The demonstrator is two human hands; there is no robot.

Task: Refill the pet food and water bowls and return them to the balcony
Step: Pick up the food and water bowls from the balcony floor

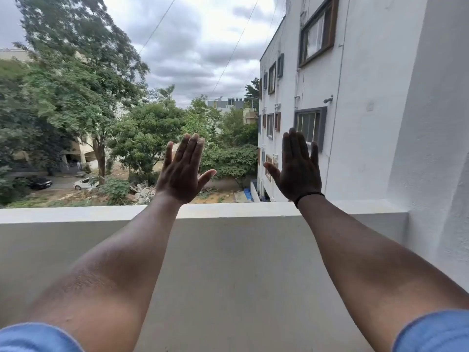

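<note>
Both bare arms stretch straight forward and slightly upward from rolled light-blue sleeves [38, 337], over the top of the pale concrete balcony parapet wall [228, 212]. The left hand [181, 174] is raised with its back to the camera, the four fingers straight and pressed together, pointing up, the thumb spread out to the right; it holds nothing. The right hand [298, 171] mirrors it, fingers straight and close together, thumb spread toward the left, also holding nothing. A thin black band [308, 196] circles the right wrist. The two hands are apart from each other, at about the same height, just above the parapet's edge.

The pet food and water bowls do not show anywhere in this view, so their place cannot be told.

Beyond the parapet stand green trees [76, 97], a white multi-storey building [342, 97] with brown and grey window frames on the right, a white car [85, 184] and a dark car [40, 183] on the street below, under grey cloud. No writing or label can be read.
</note>
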